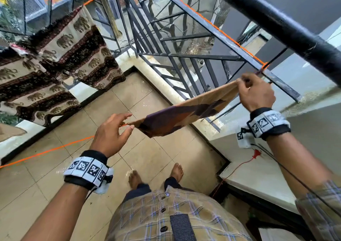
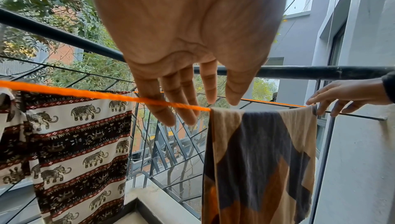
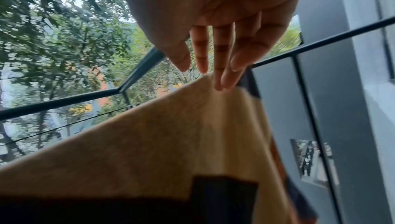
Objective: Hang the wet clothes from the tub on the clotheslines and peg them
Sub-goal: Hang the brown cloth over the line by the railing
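A tan, brown and dark purple cloth (image 1: 184,115) hangs folded over the orange clothesline (image 1: 46,151) in front of me. My left hand (image 1: 130,121) is at the cloth's left corner, fingers straight and spread around the line, holding nothing. In the left wrist view the line (image 2: 64,91) crosses those fingers (image 2: 183,109) and the cloth (image 2: 260,151) hangs to their right. My right hand (image 1: 245,83) is at the cloth's right end. In the right wrist view its straight fingertips (image 3: 220,82) touch the cloth's top edge (image 3: 171,134). No tub or pegs are in view.
An elephant-print cloth (image 1: 60,61) hangs on a line to the left. A black metal railing (image 1: 166,56) rings the balcony, with a thick black bar (image 1: 276,24) overhead at the right. A white ledge (image 1: 258,176) and grey wall lie to my right. My bare feet stand on beige tiles (image 1: 55,194).
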